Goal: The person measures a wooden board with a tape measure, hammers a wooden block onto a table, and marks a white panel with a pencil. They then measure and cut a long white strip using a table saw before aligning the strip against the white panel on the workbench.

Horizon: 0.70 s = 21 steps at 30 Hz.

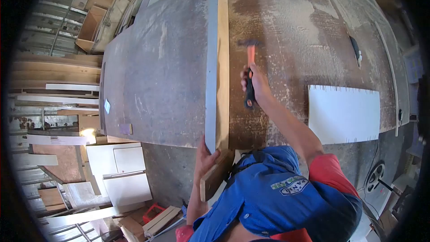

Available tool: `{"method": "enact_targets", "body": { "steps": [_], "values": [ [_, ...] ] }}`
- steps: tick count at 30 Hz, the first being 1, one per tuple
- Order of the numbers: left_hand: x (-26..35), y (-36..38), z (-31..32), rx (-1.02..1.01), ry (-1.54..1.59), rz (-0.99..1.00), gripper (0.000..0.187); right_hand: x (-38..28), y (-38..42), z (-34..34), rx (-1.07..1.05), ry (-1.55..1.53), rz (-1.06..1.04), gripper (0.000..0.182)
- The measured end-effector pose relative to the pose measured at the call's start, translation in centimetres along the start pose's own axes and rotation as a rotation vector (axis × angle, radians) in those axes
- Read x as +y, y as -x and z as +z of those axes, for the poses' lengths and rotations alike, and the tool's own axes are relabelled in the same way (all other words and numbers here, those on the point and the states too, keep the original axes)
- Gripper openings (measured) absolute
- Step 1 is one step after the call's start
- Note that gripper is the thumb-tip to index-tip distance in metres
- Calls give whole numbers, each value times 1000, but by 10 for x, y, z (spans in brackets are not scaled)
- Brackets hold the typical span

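Note:
My right hand is closed around the black grip of a hammer. The hammer has an orange neck, and its dark head is a little blurred above the worn brown tabletop. My left hand grips the near end of a long wooden board with a grey edge strip. This board stands on its edge across the table. A shorter wooden piece meets it at the near end, beside my left hand and close to my body. The left fingers are partly hidden behind the wood.
The large table spreads out on both sides of the board. On the right lie a white panel and a dark-handled tool. Wood planks are stacked at the left, with white panels below them. A wheel stands at lower right.

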State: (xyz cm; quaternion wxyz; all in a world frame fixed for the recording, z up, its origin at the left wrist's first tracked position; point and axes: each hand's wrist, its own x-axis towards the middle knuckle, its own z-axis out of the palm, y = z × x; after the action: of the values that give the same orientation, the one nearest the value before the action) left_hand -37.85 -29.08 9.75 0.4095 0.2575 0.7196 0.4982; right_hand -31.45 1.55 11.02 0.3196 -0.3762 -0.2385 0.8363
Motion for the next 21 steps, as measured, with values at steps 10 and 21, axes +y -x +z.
{"method": "enact_targets", "body": {
  "steps": [10,21],
  "values": [
    [36,-8,10,-10,152,-9,101,-48,-228,23,65,-137,-58,29],
    [16,5,-8,-16,-97,-134,102,-16,-301,81,44,-200,-127,29]
  ]
}}
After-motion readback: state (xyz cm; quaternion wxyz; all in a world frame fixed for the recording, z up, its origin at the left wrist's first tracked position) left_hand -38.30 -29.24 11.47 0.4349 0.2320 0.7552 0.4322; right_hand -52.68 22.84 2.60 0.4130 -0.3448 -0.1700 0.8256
